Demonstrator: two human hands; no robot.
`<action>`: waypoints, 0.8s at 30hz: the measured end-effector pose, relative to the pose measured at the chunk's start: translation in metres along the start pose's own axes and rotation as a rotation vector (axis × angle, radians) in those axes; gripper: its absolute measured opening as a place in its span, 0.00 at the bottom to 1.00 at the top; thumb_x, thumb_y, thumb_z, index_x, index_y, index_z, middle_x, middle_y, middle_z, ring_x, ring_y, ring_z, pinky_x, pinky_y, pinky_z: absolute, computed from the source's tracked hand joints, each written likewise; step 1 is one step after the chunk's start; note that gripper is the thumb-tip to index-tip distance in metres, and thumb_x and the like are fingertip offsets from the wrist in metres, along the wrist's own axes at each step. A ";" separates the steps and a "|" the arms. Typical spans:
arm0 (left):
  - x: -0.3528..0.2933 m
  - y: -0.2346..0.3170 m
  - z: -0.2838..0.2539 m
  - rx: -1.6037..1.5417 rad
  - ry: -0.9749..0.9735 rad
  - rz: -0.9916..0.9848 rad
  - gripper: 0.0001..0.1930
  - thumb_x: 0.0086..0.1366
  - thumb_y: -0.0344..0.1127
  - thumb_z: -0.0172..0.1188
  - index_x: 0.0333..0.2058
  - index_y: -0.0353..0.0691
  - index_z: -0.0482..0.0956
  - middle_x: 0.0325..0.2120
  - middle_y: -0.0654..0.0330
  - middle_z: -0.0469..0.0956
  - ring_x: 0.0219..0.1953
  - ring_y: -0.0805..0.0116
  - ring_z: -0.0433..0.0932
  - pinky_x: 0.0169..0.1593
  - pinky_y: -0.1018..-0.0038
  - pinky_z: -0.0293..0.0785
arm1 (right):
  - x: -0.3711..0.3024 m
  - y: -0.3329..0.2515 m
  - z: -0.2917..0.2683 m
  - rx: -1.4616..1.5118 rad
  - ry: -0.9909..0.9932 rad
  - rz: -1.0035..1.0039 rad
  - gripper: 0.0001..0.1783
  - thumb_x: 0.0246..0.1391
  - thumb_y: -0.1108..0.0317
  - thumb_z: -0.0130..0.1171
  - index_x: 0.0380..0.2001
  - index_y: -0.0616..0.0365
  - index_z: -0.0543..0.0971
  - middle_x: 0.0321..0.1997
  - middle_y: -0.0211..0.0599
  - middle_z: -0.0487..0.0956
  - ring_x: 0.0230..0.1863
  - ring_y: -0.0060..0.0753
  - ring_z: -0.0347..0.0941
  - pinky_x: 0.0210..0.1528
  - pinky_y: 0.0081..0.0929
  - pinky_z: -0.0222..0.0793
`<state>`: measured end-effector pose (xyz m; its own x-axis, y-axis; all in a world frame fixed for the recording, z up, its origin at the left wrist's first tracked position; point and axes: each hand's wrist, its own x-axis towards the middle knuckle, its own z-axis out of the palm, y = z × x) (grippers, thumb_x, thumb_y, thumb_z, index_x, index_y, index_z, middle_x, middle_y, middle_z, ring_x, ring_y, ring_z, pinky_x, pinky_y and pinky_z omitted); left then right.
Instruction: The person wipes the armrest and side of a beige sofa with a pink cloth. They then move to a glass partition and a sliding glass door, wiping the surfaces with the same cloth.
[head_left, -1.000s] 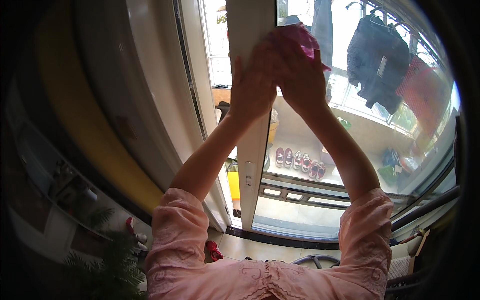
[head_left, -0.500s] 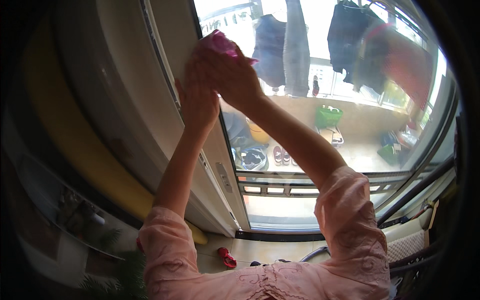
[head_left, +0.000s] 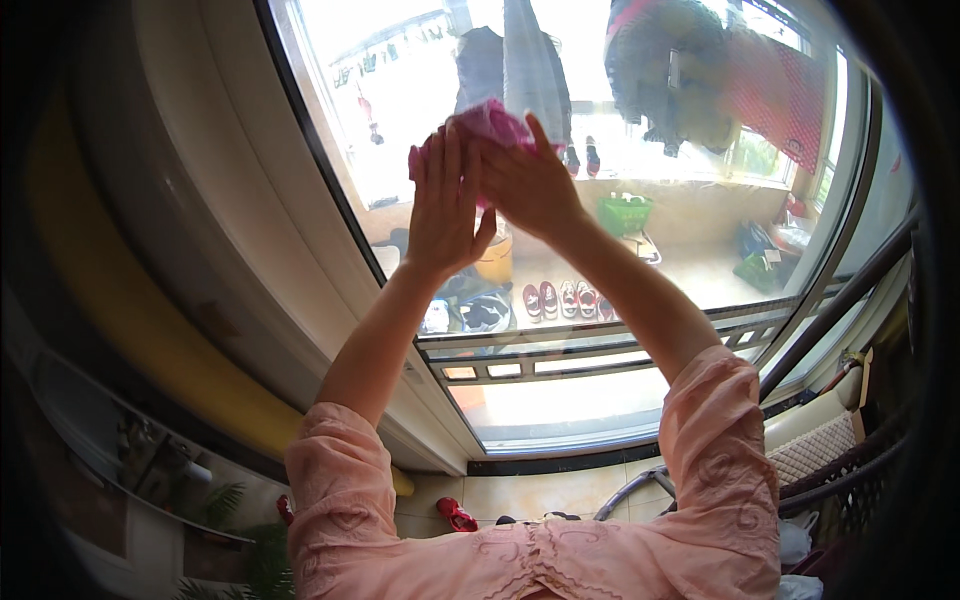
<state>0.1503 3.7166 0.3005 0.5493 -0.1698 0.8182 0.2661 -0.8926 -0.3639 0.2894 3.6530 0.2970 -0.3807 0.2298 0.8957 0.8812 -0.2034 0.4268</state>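
Observation:
A bunched pink cloth (head_left: 492, 122) is pressed against the glass door pane (head_left: 390, 110). My right hand (head_left: 527, 185) grips it from the right side, one finger sticking up apart from the others. Beside it my left hand (head_left: 443, 205) lies with straight fingers over the cloth's left part, its thumb spread toward the right hand. Pink edges show above and to the left of the fingers. The palms and most of the cloth beneath them are hidden.
The pane's dark-edged frame (head_left: 330, 170) runs down on my left. Behind the glass are hanging clothes (head_left: 665, 75), a green basket (head_left: 625, 213) and several shoes (head_left: 567, 300). Red shoes (head_left: 457, 514) lie on the tiled floor below. A dark rail (head_left: 840, 300) slants at right.
Both hands and the cloth have moved right, off the door's frame edge and onto the glass. My left hand has come up level with the right. The view has shifted too.

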 end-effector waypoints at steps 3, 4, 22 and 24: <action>0.060 -0.016 -0.006 0.125 0.127 0.005 0.36 0.61 0.46 0.44 0.60 0.27 0.46 0.60 0.38 0.46 0.64 0.44 0.43 0.64 0.52 0.33 | 0.051 0.040 -0.013 -0.072 0.046 0.009 0.23 0.48 0.61 0.51 0.50 0.41 0.71 0.60 0.20 0.64 0.63 0.20 0.55 0.63 0.50 0.45; 0.084 -0.023 -0.009 0.159 0.198 0.007 0.36 0.61 0.47 0.44 0.59 0.26 0.47 0.59 0.38 0.48 0.64 0.46 0.45 0.64 0.53 0.34 | 0.070 0.050 -0.018 -0.058 0.092 0.036 0.23 0.47 0.61 0.51 0.50 0.41 0.71 0.59 0.21 0.65 0.62 0.21 0.56 0.63 0.51 0.45; 0.078 -0.009 0.012 0.126 0.409 -0.051 0.35 0.65 0.57 0.27 0.57 0.30 0.55 0.56 0.43 0.58 0.60 0.48 0.54 0.63 0.56 0.41 | 0.055 0.031 -0.015 0.139 0.195 0.209 0.24 0.46 0.65 0.47 0.50 0.49 0.71 0.54 0.31 0.70 0.60 0.31 0.60 0.61 0.52 0.47; 0.059 -0.001 0.020 0.113 0.333 -0.034 0.36 0.65 0.57 0.30 0.57 0.27 0.55 0.56 0.41 0.58 0.60 0.45 0.55 0.61 0.53 0.45 | 0.035 0.023 -0.021 0.189 0.106 0.224 0.24 0.46 0.65 0.47 0.51 0.50 0.71 0.53 0.31 0.70 0.59 0.33 0.60 0.61 0.48 0.49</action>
<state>0.1977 3.7161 0.3401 0.2548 -0.2847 0.9242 0.3755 -0.8516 -0.3658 0.2908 3.6367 0.3412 -0.1898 0.0966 0.9771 0.9791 -0.0553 0.1956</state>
